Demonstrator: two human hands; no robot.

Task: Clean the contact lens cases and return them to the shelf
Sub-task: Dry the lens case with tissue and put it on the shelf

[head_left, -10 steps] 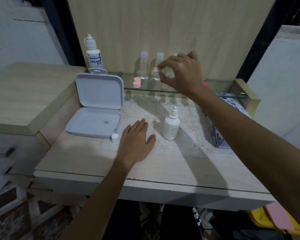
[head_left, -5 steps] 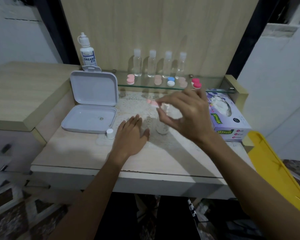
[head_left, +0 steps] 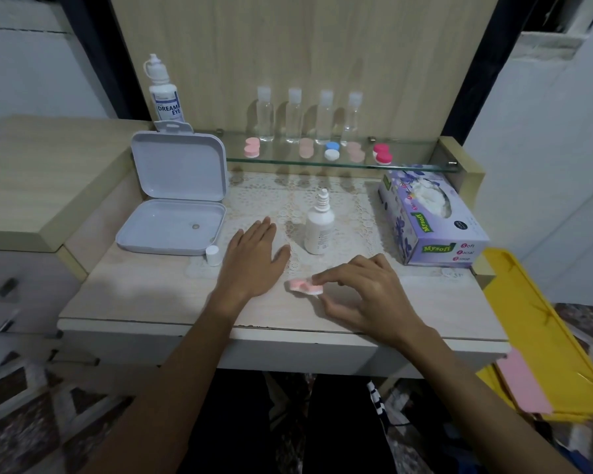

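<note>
While pinching a pink case (head_left: pixel 303 286) with the right hand (head_left: pixel 367 295), rested the flat left hand (head_left: pixel 254 261) on a pale desk (head_left: pixel 144 295) beneath a glass shelf (head_left: pixel 411 155).

Pink lens case (head_left: pixel 303 287) under right-hand fingers (head_left: pixel 326 278)

Lit dimly and evenly from overhead, with a cool, slightly purple cast. Soft shadows beneath the left hand (head_left: pixel 254 260) and right hand (head_left: pixel 367 295) on the desk top (head_left: pixel 151 295). Faint reflections along the glass shelf (head_left: pixel 411 155). Mild softness throughout; fine print on the tissue box (head_left: pixel 428 224) barely legible. Strong wide-angle bending and smearing toward the corners, notably at floor level.
</note>
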